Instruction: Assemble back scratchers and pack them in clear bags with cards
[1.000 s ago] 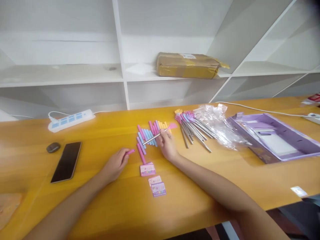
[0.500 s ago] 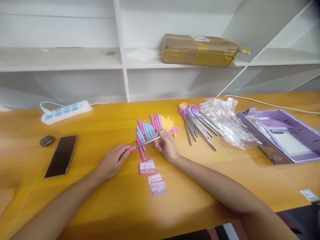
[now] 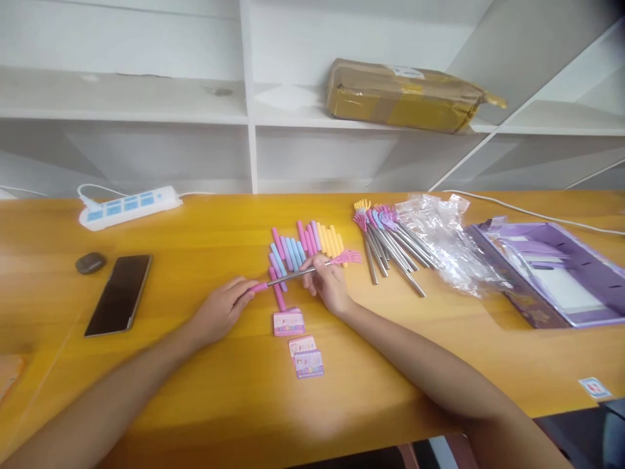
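Note:
A pink back scratcher (image 3: 293, 274) with a metal rod is held slantwise over the table between both hands. My left hand (image 3: 225, 307) is closed around its pink handle. My right hand (image 3: 328, 284) pinches the rod just below the pink claw head. Behind and under the rod lie pink, purple, blue and yellow handle tubes (image 3: 295, 251) in loose rows. Small printed cards (image 3: 309, 363) lie nearer to me. To the right is a heap of other back scratchers (image 3: 390, 244), metal rods with coloured claw heads and no coloured tubes on their ends.
Crumpled clear plastic bags (image 3: 449, 241) lie beside a purple box (image 3: 532, 296) at right. At left are a phone (image 3: 118, 295), a small black object (image 3: 90, 262) and a power strip (image 3: 130, 208). A taped carton (image 3: 405, 96) sits on the white shelf (image 3: 195, 104) behind.
The view has shifted slightly. Both hands keep their hold on the back scratcher, and its claw head sits slightly farther right in the picture.

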The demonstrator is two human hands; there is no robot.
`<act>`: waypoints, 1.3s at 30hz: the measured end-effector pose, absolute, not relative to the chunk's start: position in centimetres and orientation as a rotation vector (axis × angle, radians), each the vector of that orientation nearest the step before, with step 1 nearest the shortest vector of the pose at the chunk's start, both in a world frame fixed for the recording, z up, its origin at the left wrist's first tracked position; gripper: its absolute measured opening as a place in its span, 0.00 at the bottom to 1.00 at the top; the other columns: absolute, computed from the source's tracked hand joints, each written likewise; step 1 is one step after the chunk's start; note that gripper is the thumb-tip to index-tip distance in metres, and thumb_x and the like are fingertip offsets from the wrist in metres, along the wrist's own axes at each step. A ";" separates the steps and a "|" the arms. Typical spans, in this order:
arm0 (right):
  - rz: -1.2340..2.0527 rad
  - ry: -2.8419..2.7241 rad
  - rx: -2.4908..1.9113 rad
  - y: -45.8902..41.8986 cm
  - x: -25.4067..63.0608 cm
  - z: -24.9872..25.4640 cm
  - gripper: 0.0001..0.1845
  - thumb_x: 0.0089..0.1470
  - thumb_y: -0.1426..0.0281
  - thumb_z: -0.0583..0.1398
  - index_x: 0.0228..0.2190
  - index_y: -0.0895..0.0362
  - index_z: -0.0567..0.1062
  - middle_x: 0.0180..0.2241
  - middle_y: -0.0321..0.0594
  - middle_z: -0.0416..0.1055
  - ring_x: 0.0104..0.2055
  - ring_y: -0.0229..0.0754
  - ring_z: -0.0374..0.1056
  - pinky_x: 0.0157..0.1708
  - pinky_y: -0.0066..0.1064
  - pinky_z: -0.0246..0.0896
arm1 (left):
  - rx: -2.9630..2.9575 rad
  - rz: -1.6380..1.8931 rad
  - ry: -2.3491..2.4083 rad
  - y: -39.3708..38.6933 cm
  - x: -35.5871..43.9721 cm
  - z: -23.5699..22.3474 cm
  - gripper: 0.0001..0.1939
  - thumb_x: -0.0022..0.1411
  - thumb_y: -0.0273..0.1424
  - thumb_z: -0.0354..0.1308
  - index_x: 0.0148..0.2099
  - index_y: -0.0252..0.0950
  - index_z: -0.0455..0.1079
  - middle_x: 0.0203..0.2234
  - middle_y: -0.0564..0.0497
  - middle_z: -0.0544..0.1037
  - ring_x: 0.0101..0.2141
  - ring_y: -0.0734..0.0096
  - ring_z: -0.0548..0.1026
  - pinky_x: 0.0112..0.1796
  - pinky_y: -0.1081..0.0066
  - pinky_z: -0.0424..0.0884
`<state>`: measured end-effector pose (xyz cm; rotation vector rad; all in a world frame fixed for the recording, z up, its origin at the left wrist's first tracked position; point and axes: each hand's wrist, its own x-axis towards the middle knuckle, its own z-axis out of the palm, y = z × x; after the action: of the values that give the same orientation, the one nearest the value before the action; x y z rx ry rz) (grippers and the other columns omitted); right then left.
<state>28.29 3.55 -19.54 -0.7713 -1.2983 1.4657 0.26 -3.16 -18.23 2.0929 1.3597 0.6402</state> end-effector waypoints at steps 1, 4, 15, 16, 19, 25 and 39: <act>1.470 -1.312 -0.763 3.6 28.4 -19.5 0.28 0.65 0.43 0.61 0.34 0.56 0.77 0.21 0.35 0.72 0.16 0.34 0.59 0.17 0.29 0.50 | 2.093 0.643 1.358 -3.2 0.3 -18.3 0.20 0.82 0.41 0.45 0.62 0.43 0.75 0.46 0.47 0.81 0.46 0.61 0.79 0.51 0.62 0.75; 1.487 -1.339 -0.738 3.5 28.6 -19.5 0.28 0.66 0.43 0.61 0.35 0.56 0.78 0.22 0.35 0.72 0.17 0.34 0.60 0.18 0.28 0.52 | 2.101 0.652 1.353 -3.3 0.2 -18.3 0.20 0.82 0.41 0.45 0.62 0.44 0.75 0.46 0.48 0.81 0.46 0.61 0.79 0.51 0.63 0.75; 1.560 -1.375 -0.652 2.7 28.7 -19.4 0.26 0.69 0.46 0.59 0.35 0.56 0.77 0.23 0.36 0.73 0.19 0.35 0.63 0.20 0.28 0.57 | 2.159 0.695 1.258 -3.3 -0.4 -18.7 0.20 0.82 0.38 0.47 0.63 0.43 0.76 0.44 0.48 0.81 0.43 0.64 0.79 0.48 0.65 0.75; 1.568 -1.385 -0.650 2.6 28.7 -19.5 0.27 0.70 0.46 0.58 0.35 0.56 0.77 0.23 0.36 0.73 0.19 0.35 0.63 0.20 0.28 0.58 | 2.160 0.702 1.253 -3.3 -0.4 -18.7 0.20 0.82 0.38 0.48 0.63 0.42 0.76 0.43 0.48 0.81 0.43 0.64 0.79 0.48 0.66 0.75; 1.588 -1.426 -0.625 2.3 28.7 -19.7 0.27 0.71 0.46 0.57 0.38 0.57 0.78 0.25 0.37 0.74 0.20 0.35 0.65 0.22 0.28 0.60 | 2.161 0.715 1.222 -3.3 -0.4 -18.6 0.19 0.82 0.38 0.48 0.62 0.42 0.77 0.43 0.48 0.81 0.42 0.65 0.80 0.48 0.67 0.75; 1.637 -1.472 -0.553 1.5 28.1 -19.5 0.27 0.73 0.48 0.55 0.40 0.59 0.77 0.26 0.37 0.74 0.22 0.35 0.67 0.25 0.28 0.63 | 2.194 0.736 1.162 -3.3 -0.4 -18.5 0.18 0.81 0.35 0.49 0.62 0.41 0.77 0.45 0.48 0.83 0.43 0.68 0.80 0.48 0.69 0.76; 1.293 -1.058 -0.743 4.9 28.9 -19.8 0.36 0.67 0.39 0.52 0.30 0.57 0.78 0.24 0.35 0.63 0.19 0.32 0.52 0.20 0.30 0.49 | 2.107 0.696 1.397 -3.3 0.2 -18.2 0.15 0.80 0.40 0.53 0.58 0.44 0.78 0.47 0.51 0.83 0.45 0.65 0.80 0.45 0.69 0.74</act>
<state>28.88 4.86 -19.77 -0.7432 -1.0577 1.2928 0.20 -3.28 -18.20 2.1070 1.3968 0.6958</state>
